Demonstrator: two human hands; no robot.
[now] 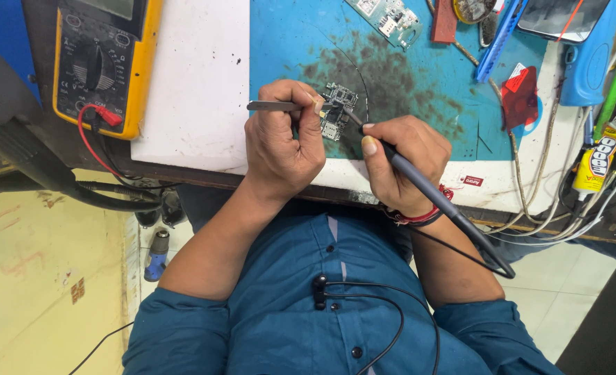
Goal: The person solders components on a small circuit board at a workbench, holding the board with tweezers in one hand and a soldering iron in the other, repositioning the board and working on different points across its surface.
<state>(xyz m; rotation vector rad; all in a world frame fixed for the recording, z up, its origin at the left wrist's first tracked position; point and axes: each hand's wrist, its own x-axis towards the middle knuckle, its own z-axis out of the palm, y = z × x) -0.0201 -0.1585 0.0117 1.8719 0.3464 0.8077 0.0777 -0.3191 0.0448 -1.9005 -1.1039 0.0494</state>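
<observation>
While a blue shirt (336,305) with a clipped black cable (363,305) fills the nearest part of the head view, both forearms reach up from it to the bench edge. The left hand (280,149) is curled into a closed fist around metal tweezers (273,106), whose flat end sticks out to the left of the knuckles; whether their tips touch the board is hidden by the fingers. The right hand (405,163), with a red band at the wrist, is closed pen-style on a dark soldering iron (426,187), its cord trailing down toward the floor and its tip resting at the small circuit board (337,114). That board lies between the two hands, near the front edge of a stained blue work mat (405,76). To the left of the mat is a bare white surface (197,83), and beyond that a yellow multimeter (103,59) with a red lead plugged in. Farther back on the mat sits a second circuit board (388,17), then a blue tool (499,38) and a red plastic piece (520,94). At the right edge lie a yellow glue tube (600,163) and a bundle of pale cables (551,208).
</observation>
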